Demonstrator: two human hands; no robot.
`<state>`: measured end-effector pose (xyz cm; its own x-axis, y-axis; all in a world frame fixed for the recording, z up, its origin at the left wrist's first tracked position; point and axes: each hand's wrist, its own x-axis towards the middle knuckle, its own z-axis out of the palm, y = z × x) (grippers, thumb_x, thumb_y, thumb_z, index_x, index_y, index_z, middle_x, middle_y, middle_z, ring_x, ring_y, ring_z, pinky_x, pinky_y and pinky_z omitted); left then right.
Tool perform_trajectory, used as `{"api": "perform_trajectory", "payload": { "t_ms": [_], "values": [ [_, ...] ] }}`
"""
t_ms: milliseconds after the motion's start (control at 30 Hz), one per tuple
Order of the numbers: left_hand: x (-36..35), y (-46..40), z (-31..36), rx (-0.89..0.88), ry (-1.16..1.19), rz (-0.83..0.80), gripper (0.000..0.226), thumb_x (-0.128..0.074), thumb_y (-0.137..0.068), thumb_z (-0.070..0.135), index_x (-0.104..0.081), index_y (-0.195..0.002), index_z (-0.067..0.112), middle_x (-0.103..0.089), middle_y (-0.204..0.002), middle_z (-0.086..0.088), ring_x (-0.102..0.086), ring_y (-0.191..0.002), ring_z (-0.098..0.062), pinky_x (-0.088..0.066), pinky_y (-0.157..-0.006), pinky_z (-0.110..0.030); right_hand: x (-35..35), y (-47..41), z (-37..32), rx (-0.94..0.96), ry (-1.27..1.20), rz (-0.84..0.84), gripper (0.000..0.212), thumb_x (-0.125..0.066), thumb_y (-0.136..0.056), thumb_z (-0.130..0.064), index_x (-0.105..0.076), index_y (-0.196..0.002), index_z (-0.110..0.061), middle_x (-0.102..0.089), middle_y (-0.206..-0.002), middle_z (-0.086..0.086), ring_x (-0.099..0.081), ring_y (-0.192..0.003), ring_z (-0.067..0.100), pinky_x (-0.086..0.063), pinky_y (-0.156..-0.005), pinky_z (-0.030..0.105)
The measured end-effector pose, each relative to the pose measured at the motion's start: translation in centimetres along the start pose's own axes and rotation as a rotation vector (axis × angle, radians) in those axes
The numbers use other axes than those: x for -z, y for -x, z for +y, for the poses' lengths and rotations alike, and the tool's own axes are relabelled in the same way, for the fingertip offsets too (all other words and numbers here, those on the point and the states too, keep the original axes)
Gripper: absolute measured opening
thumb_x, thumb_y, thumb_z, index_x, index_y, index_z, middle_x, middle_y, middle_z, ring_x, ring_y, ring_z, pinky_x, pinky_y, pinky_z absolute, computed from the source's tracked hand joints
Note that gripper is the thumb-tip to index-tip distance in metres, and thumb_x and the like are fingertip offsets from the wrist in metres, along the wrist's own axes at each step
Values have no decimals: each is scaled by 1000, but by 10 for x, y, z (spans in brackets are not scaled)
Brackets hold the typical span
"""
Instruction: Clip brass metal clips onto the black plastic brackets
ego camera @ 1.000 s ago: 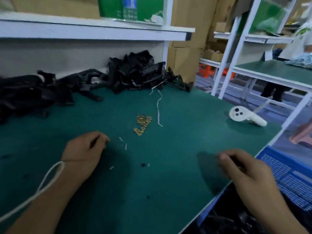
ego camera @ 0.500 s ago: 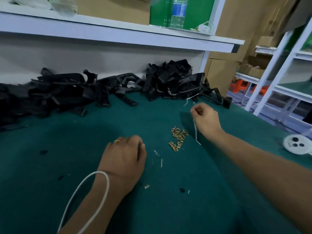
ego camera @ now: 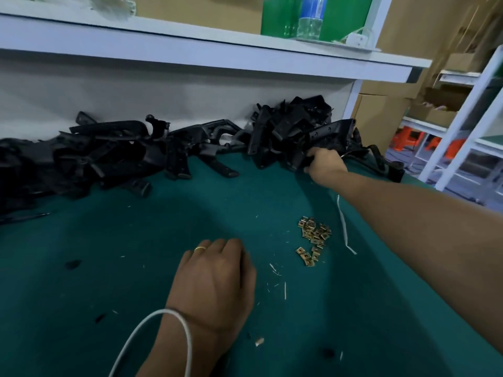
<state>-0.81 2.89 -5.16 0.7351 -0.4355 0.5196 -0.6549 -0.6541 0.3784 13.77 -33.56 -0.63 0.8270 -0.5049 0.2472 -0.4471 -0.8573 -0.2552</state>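
Observation:
A long heap of black plastic brackets (ego camera: 114,156) lies along the back of the green table (ego camera: 136,268), against the white wall. My right hand (ego camera: 325,165) reaches into the right end of the heap and grips a black bracket (ego camera: 324,140) there. A small pile of brass clips (ego camera: 313,238) sits on the mat in front of that arm. My left hand (ego camera: 215,278) rests knuckles-up on the mat left of the clips, fingers curled under; whether it holds anything is hidden.
A white cord (ego camera: 344,227) lies beside the clips, and a white cable (ego camera: 152,338) loops over my left wrist. A white shelf (ego camera: 217,53) with a water bottle (ego camera: 310,17) overhangs the heap. Cardboard boxes (ego camera: 381,118) and white racks (ego camera: 462,112) stand to the right.
My right hand has moved from just above the clips back into the heap and taken hold of a black bracket. My left hand has stayed on the mat.

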Motion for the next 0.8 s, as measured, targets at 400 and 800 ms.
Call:
{"api": "perform_trajectory", "payload": {
  "t_ms": [400, 800],
  "values": [
    [1, 3, 0, 58, -23, 141, 50, -51, -98, 47, -56, -132, 11, -61, -117, -10, -55, -108, -34, -50, -89, -51, 62, 212, -66, 328, -1077, -279, 16, -56, -107, -19, -65, -94, -13, -65, -80, -3, -65, -79, 20, -58, -74, 39],
    [6, 4, 2, -125, -119, 16, 44, -45, -102, 46, -57, -134, 20, -60, -119, -5, -49, -125, -33, -21, -121, -64, 27, 250, -61, 413, -1206, -410, 17, -54, -105, -2, -53, -122, 2, -70, -97, 9, -63, -84, 22, -52, -76, 33]
  ]
}}
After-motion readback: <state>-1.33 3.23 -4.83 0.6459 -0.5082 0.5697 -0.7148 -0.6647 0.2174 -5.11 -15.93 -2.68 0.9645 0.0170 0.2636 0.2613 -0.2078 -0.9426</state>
